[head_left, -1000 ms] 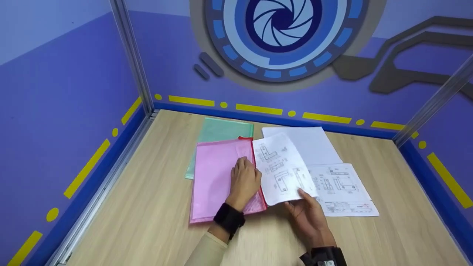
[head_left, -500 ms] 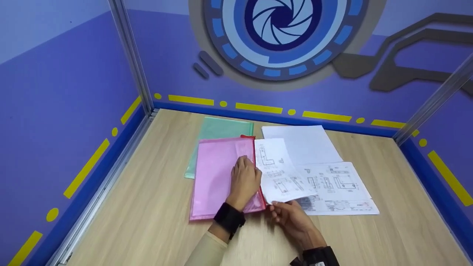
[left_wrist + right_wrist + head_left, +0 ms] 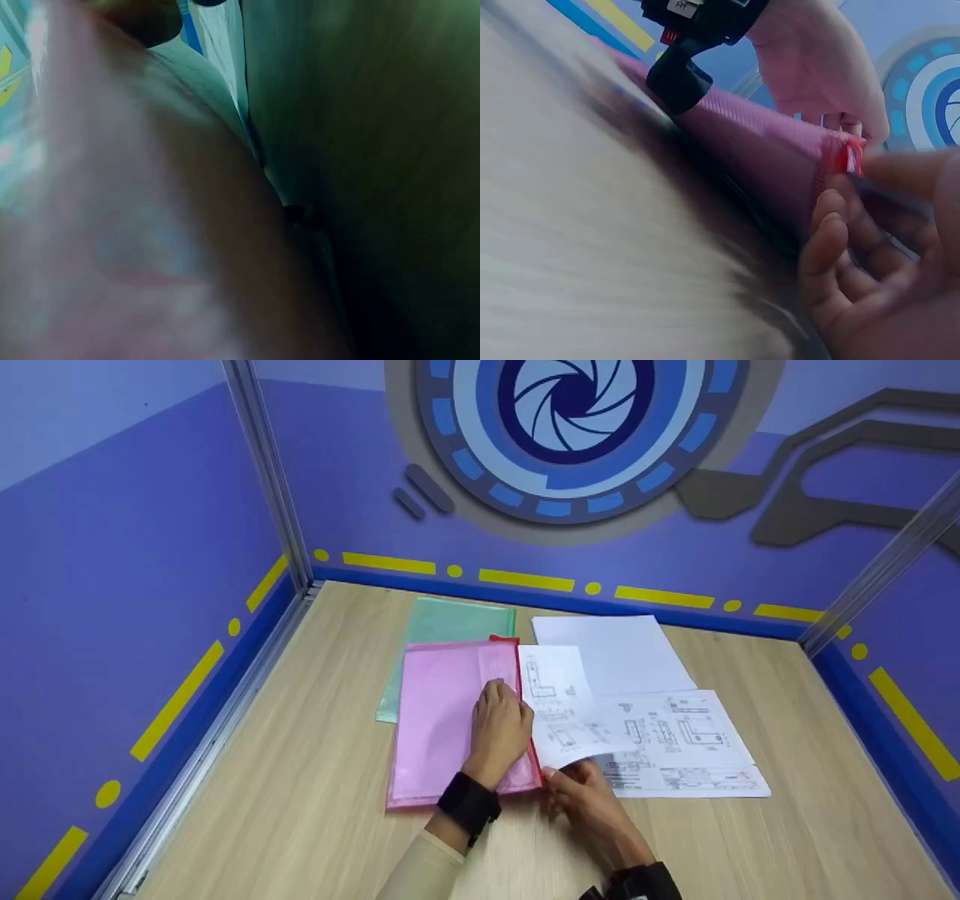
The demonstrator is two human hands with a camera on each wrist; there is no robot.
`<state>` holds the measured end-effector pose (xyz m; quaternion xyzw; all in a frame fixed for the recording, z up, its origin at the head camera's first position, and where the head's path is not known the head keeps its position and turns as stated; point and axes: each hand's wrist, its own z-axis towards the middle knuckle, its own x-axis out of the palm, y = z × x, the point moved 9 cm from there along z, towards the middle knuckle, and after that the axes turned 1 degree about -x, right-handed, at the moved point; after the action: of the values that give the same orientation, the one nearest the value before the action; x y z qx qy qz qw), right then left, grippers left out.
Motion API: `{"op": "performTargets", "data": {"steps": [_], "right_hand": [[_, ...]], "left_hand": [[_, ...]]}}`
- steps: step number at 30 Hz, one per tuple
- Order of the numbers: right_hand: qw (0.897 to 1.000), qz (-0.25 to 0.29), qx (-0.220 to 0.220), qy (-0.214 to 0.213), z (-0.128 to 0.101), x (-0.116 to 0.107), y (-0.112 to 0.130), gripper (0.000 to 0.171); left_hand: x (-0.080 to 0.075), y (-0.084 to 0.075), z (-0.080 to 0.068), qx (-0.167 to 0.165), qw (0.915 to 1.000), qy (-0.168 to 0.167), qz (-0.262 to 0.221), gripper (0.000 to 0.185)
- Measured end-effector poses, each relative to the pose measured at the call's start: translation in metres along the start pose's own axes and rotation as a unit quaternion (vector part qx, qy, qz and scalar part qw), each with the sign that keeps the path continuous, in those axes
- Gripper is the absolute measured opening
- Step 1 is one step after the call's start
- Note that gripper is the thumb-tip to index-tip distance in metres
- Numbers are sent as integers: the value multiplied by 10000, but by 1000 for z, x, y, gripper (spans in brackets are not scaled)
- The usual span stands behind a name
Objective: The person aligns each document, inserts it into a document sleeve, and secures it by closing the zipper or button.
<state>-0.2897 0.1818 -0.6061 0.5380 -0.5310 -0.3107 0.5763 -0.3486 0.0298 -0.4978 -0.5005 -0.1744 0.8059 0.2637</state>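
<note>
A pink zipper folder [image 3: 435,720] with a red zipper along its right side lies partly over a green folder [image 3: 461,619]. My left hand [image 3: 501,729] grips the pink folder by its zipper side, fingers curled at the edge. At the folder's lower right corner, my right hand [image 3: 589,802] pinches the red zipper edge between thumb and fingers; the right wrist view shows this red corner [image 3: 847,157] at the fingertips. A sheet with technical drawings [image 3: 551,682] sticks out from the folder's right side, its lower part curling up. Its left part is hidden by the folder.
Another drawing sheet [image 3: 694,742] lies to the right, partly under the curled one. Behind it is a blank white sheet [image 3: 615,652]. All rest on a wooden table [image 3: 285,780] bounded by blue-purple walls [image 3: 337,472]. The left wrist view is dark and blurred.
My right hand has let go of the drawing sheet's lower right corner and moved left to the folder's corner. The sheet has sunk lower. The left hand has barely moved.
</note>
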Motion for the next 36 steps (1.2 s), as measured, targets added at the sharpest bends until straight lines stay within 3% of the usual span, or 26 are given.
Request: {"op": "performTargets", "data": {"steps": [4, 6, 8, 12, 15, 18, 20, 22, 25, 28, 33, 36], "right_hand": [[9989, 332, 250, -207, -1, -6, -3, 20], [9979, 339, 206, -520, 0, -11, -3, 23], [9978, -15, 88, -657, 0, -14, -1, 33], [9942, -1019, -175, -294, 1, -5, 1, 45], [9924, -1204, -245, 35, 1, 1, 3, 41], [9977, -674, -54, 69, 0, -1, 2, 39], [9996, -26, 49, -266, 0, -8, 3, 44], [9943, 647, -18, -842, 0, -19, 5, 52], [9772, 1189, -269, -1739, -1, -36, 6, 55], [9740, 1187, -280, -1910, -3, -38, 5, 47], [9883, 716, -6, -1350, -6, -25, 6, 41], [9825, 882, -74, -1639, -7, -33, 10, 46]], "left_hand": [[1, 1, 0, -42, 10000, 72, 50, 34], [1, 2, 1, -67, 9999, 76, -8, 31], [1, 3, 1, -112, 9998, 114, -68, 32], [2, 4, 2, -108, 9998, 125, -93, 36], [1, 3, 3, -41, 9999, 77, -54, 37], [-1, 2, 3, 21, 10000, 49, -56, 33], [-1, 2, 3, 25, 10000, 49, -69, 30], [-2, 2, 3, 30, 9999, 34, -99, 28], [-2, 2, 2, 53, 9999, 3, -153, 26], [-1, 1, 0, 105, 9997, -36, -203, 24], [-2, 1, 0, 145, 9994, -133, -272, 24], [-3, 1, 1, 127, 9991, -102, -380, 25]]}}
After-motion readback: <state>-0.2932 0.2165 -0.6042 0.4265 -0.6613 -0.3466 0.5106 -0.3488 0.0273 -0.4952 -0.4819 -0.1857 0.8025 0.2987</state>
